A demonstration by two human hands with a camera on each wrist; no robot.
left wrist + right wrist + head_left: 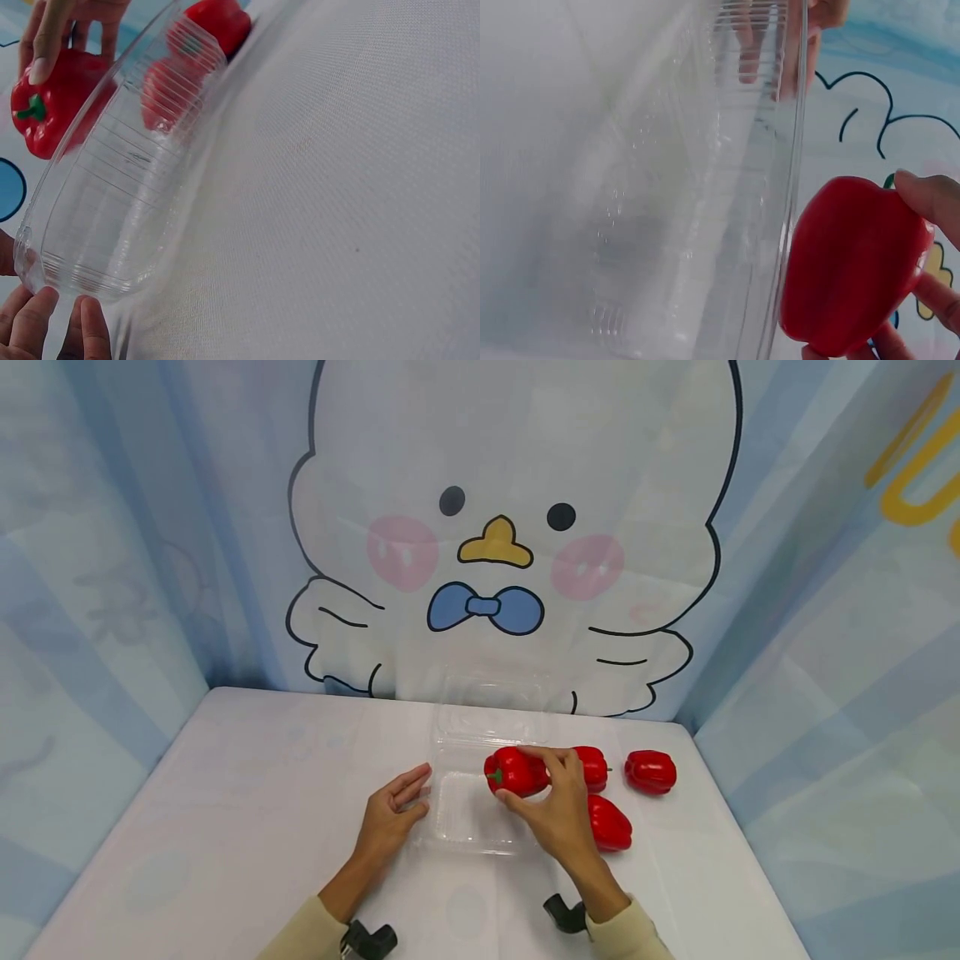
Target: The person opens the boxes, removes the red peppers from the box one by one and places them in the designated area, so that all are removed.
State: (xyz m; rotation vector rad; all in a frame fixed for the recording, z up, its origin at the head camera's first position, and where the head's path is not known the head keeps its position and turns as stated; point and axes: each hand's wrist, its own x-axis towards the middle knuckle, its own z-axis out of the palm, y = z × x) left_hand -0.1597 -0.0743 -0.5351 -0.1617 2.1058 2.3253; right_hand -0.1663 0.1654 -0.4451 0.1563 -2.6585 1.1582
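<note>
My right hand [558, 806] grips a red bell pepper [512, 772] between thumb and fingers, its green stem facing left. The held pepper [855, 262] is at the rim of a clear plastic clamshell box [472, 837], over the open base in the head view. At the box's left side, my left hand [390, 814] has its fingers extended, with fingertips [94, 322] against the outer wall in the left wrist view. Right of the box are another red pepper [592, 767] and one [611, 823] partly hidden behind my right wrist.
Farther right on the white table [225, 827] sits one more red pepper [650, 772]. The box's clear lid [491, 693] stands raised at the back, near the cartoon-printed backdrop [510, 460]. Fabric side walls [840, 760] flank the table.
</note>
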